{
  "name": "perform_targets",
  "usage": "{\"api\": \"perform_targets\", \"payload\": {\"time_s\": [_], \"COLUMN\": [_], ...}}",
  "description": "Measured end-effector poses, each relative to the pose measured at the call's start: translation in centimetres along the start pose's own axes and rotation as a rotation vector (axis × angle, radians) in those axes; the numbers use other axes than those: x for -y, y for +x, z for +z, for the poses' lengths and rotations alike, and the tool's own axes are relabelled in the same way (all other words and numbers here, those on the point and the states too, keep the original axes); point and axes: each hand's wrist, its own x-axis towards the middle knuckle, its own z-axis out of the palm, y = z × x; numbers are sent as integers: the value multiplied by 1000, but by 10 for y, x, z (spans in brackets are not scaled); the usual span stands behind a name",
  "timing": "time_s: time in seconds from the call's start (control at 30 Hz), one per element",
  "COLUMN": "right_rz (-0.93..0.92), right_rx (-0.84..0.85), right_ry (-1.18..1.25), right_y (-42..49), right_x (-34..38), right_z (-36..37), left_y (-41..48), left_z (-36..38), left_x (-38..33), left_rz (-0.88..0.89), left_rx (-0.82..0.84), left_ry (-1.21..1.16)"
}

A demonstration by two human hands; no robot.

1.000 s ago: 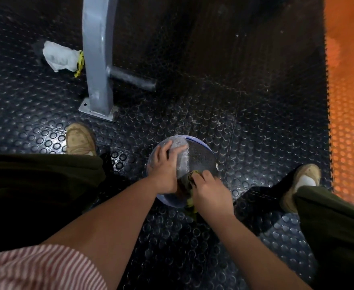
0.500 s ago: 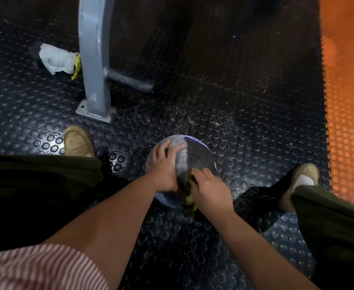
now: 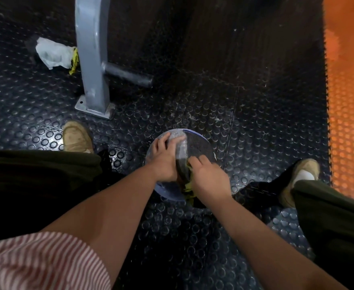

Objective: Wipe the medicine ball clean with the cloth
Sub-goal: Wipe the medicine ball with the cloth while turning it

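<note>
- Studded black floor [image 3: 213, 80] lies open beyond the medicine ball [image 3: 199, 147]; grey post [image 3: 92, 59] up-left of it, orange mat edge [image 3: 347, 122] well right.
- Left hand [image 3: 163, 162] rests on the ball, fingers spread.
- Right hand [image 3: 209, 181] grips the cloth [image 3: 187, 186], fingers together, slightly farther up the ball than before.

Grey post [image 3: 92, 59] stands beside perhaps a bag [image 3: 52, 52].
</note>
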Motion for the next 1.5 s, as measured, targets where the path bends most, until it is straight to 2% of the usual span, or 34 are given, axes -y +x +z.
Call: {"api": "perform_targets", "payload": {"time_s": [0.23,0.47,0.6,0.77,1.03,1.13,1.33,1.5], "right_rz": [89,29,121,231,106,100,142,64], "right_rx": [39,34,93,12,-44,-7,-93,-58], "right_ry": [70,56,185,271,200,198,239,179], "right_y": [34,3,12,45,12,13,33,14], "right_x": [0,0,-7,-14,-12,-17,-6,-2], "right_z": [-28,-2,-15,-34,-4,-11,-14,-1], "left_y": [-4,2,9,6,-13,-12,-13,-13], "left_z": [1,-6,-14,-19,2,0,2,2], "left_x": [-1,-7,-12,-17,-12,-11,-3,1], "left_rz": [-30,-33,-19,-35,4,38,63,66], "left_rx": [40,39,115,158,93,96,60,31], "left_ry": [83,56,108,208,143,169,148,195]}}
